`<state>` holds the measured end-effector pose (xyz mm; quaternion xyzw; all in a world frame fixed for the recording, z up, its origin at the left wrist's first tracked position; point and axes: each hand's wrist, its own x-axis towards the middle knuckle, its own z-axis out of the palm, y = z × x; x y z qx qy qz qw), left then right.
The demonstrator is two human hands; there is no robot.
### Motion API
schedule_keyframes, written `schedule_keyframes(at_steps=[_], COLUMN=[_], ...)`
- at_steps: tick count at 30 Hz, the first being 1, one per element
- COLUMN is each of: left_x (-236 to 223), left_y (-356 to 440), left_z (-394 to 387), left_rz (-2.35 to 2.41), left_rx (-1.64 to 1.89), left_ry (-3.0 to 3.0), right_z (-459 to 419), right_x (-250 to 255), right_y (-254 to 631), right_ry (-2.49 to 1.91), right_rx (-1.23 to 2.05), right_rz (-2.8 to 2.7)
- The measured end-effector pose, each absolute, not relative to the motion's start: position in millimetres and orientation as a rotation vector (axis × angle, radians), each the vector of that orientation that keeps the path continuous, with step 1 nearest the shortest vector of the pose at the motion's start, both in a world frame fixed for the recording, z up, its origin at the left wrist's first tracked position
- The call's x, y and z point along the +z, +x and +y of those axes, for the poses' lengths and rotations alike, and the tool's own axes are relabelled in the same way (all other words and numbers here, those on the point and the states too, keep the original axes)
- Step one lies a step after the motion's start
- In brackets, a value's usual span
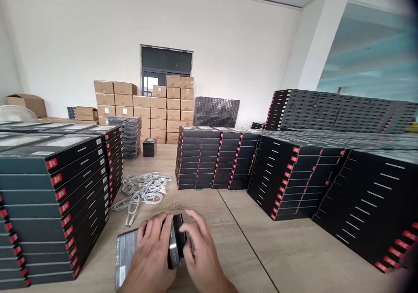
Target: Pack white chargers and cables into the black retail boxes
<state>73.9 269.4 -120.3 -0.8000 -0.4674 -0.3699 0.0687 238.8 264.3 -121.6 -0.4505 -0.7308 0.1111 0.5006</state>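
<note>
My left hand (150,250) is wrapped over a dark device with rounded corners and a shiny metallic edge (174,246), tilted up on its side. Against its right face stands a flat black piece (179,224), perhaps cardboard. The thumb and fingers of my right hand (201,250) are curled at that piece, pinching its edge; the contact is partly hidden. Under my left hand and wrist lies a dark printed box (123,254) with a white label, its right part covered. Just beyond my hands, a loose pile of white cables (143,190) rests on the wooden table (237,262).
Tall stacks of black boxes with red tabs stand on the left (78,184), ahead (212,160) and at right (284,175). Farther back are a stack of dark trays (131,138), a small black stack (149,147) and brown cartons (158,114). A seam (243,232) crosses the tabletop.
</note>
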Motion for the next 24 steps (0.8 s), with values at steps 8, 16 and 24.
schedule_keyframes(at_steps=[8, 16, 24], left_x=[-120, -109, -114], left_y=[85, 68, 40], left_z=[265, 267, 278], left_rz=[-1.502, -1.89, -2.261], left_rx=[-0.988, -0.711, -0.549], left_ry=[-2.348, -2.371, -2.158], right_z=[274, 287, 301], right_x=[-126, -111, -127], right_y=[229, 265, 288], right_ry=[-1.161, -0.885, -1.202], right_rx=[0.864, 1.287, 1.256], right_rz=[-1.612, -0.813, -0.899])
